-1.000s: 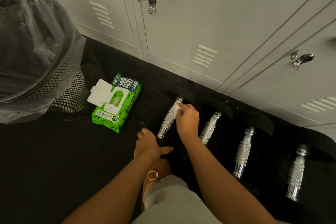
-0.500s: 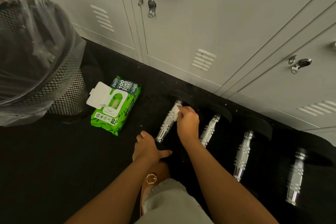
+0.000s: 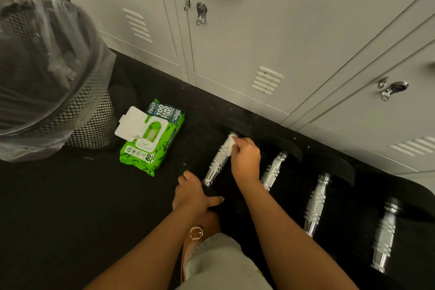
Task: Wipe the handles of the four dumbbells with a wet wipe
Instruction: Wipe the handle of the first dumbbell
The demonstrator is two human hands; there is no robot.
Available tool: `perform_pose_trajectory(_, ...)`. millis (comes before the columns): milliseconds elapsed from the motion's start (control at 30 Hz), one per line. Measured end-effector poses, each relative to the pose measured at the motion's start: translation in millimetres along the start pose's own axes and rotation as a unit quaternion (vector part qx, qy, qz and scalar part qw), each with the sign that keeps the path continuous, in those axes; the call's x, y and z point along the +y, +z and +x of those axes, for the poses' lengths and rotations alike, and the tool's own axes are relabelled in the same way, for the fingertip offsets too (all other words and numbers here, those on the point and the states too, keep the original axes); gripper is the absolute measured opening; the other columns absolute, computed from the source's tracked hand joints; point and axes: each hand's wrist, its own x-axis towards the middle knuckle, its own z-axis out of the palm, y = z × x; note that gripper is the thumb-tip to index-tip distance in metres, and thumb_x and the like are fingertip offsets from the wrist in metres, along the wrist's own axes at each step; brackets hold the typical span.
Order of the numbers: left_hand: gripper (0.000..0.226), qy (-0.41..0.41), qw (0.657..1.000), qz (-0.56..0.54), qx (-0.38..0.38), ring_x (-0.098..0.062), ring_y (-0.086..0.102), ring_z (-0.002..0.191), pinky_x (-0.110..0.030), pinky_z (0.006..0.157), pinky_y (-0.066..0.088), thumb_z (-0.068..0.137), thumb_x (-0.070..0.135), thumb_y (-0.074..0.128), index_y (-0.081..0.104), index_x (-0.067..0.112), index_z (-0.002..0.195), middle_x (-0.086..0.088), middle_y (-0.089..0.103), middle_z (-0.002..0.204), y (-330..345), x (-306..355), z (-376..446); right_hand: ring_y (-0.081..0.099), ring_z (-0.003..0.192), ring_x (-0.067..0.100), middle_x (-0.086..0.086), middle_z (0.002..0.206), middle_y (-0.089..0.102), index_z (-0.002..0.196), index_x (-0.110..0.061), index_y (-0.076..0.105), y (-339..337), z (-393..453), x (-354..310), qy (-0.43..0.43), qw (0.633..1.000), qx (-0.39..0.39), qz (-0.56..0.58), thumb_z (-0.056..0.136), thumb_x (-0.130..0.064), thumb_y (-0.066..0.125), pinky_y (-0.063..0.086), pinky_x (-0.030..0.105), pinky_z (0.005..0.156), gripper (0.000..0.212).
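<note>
The left hand is lying flat and empty on the near weight of the leftmost dumbbell, bracing it, and it is best kept there so the bar is not rolling. Farther on, the right hand is pinching a white wet wipe against the far end of the ridged chrome handle; wrapping it round and drawing it nearward should be covering the whole grip.

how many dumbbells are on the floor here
4, in a row along the lockers: the leftmost dumbbell under the right hand, the second beside it, the third, the rightmost.
</note>
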Motion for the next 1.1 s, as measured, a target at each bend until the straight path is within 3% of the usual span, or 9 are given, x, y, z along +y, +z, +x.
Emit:
perform_pose_trajectory(100,0.11,-0.005,1.0,0.002,0.003,-0.032,0.04,0.13,-0.043,0.103,0.043,0.056,0.048,0.087,0.024,0.004,0.135,-0.016,0.032,0.14,1,1,0,0.061,0.102,0.019,0.007,0.121,0.06,0.122,-0.009,0.061,5,-20,3,-0.036,0.999,-0.021,0.006,0.093,-0.003,0.049,0.046,0.017,0.085,0.032)
perform_pose_trajectory(267,0.113,-0.014,1.0,0.001,-0.003,-0.032,0.04,0.131,-0.044,0.104,0.043,0.055,0.048,0.087,0.023,0.004,0.137,-0.016,0.032,0.142,1,1,1,0.062,0.099,0.019,0.006,0.115,0.062,0.118,-0.009,0.064,6,-20,8,-0.055,0.998,-0.034,0.008,0.092,-0.002,0.05,0.048,0.021,0.084,0.03)
perform_pose_trajectory(533,0.113,-0.016,1.0,-0.001,0.001,-0.032,0.04,0.131,-0.044,0.103,0.043,0.056,0.045,0.088,0.022,0.004,0.139,-0.016,0.032,0.142,3,0,2,0.062,0.097,0.017,0.007,0.111,0.063,0.113,-0.007,0.067,10,-41,13,-0.096,0.993,-0.062,0.011,0.089,-0.001,0.053,0.046,0.016,0.085,0.028)
perform_pose_trajectory(667,0.113,-0.015,1.0,0.003,0.004,-0.032,0.041,0.13,-0.044,0.103,0.043,0.055,0.046,0.088,0.023,0.003,0.138,-0.016,0.033,0.141,3,-1,2,0.062,0.092,0.016,0.006,0.107,0.063,0.108,-0.007,0.069,8,-34,10,-0.056,0.997,-0.04,0.041,0.087,0.0,0.056,0.05,0.019,0.082,0.026)
perform_pose_trajectory(833,0.113,-0.013,1.0,-0.003,-0.002,-0.032,0.04,0.13,-0.043,0.103,0.043,0.057,0.043,0.087,0.021,0.004,0.14,-0.017,0.031,0.142,3,-1,3,0.064,0.089,0.014,0.007,0.101,0.066,0.1,-0.005,0.072,13,-56,15,-0.072,0.989,-0.108,0.066,0.082,0.007,0.056,0.045,0.005,0.074,0.027)
perform_pose_trajectory(933,0.114,-0.013,1.0,-0.002,0.0,-0.032,0.04,0.131,-0.043,0.103,0.043,0.057,0.044,0.087,0.02,0.005,0.141,-0.017,0.031,0.143,3,0,3,0.061,0.082,0.008,0.008,0.098,0.067,0.097,-0.004,0.072,8,-47,15,-0.059,0.991,-0.097,0.064,0.081,0.008,0.056,0.045,0.003,0.069,0.026)
perform_pose_trajectory(1100,0.107,-0.01,1.0,-0.002,0.001,-0.032,0.041,0.129,-0.043,0.1,0.045,0.058,0.04,0.087,0.024,0.006,0.137,-0.016,0.032,0.141,4,-2,2,0.064,0.094,0.014,0.009,0.103,0.068,0.1,-0.005,0.072,10,-58,15,-0.073,0.984,-0.154,0.043,0.082,0.003,0.061,0.041,-0.001,0.073,0.022)
